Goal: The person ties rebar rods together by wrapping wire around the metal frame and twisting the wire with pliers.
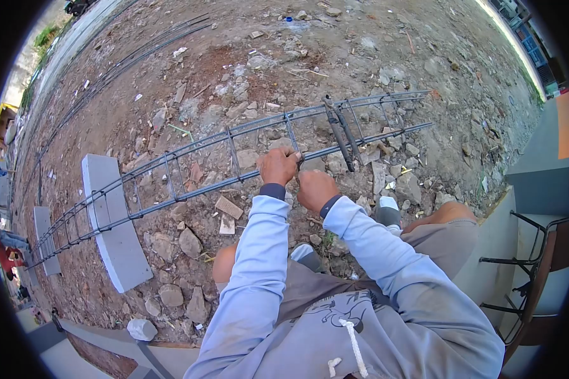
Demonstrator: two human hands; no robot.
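Note:
A long rebar cage [227, 148] of thin steel bars with square stirrups stretches across the ground in front of me. My left hand [279, 166] is closed around the near bar of the cage where a stirrup meets it. Just to its right, my right hand [317, 189] makes a fist against the near side of the same joint. Whatever that fist holds is hidden by the fingers. Across the cage to the right of my hands lies a dark tool with two long handles, like pincers [342, 134].
A grey block [117, 234] props up the cage at left, and a smaller block [46, 243] supports its far end. Loose bars [133, 60] lie at upper left. Rubble covers the soil. A chair [537, 271] stands at right; a person [9, 252] is at the left edge.

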